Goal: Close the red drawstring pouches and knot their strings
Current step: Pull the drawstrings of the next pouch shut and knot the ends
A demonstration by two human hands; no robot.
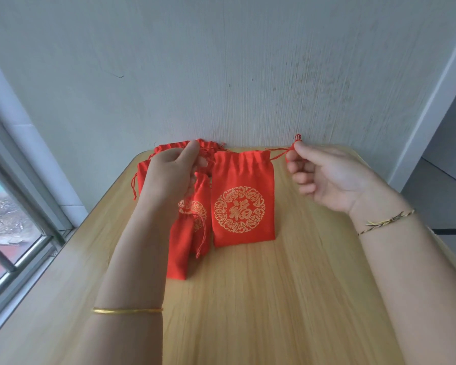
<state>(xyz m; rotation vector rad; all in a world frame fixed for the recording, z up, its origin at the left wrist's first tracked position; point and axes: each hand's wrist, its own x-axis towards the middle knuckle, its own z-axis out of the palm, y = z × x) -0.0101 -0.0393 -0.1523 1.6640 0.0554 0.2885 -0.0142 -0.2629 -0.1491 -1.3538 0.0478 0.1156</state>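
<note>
A red drawstring pouch (244, 198) with a gold round emblem lies flat in the middle of the wooden table (287, 299), its gathered mouth toward the wall. My right hand (324, 177) pinches the knotted end of its right string (296, 142), drawn out to the right. My left hand (169, 177) pinches something at the pouch's left side; its fingers hide the string there. Under and left of my left hand lie several more red pouches (192, 227) in a loose pile.
The table stands against a pale wall (221, 75). A window (8, 206) with a metal frame runs along the table's left edge. To the right of the table the floor (437, 201) shows.
</note>
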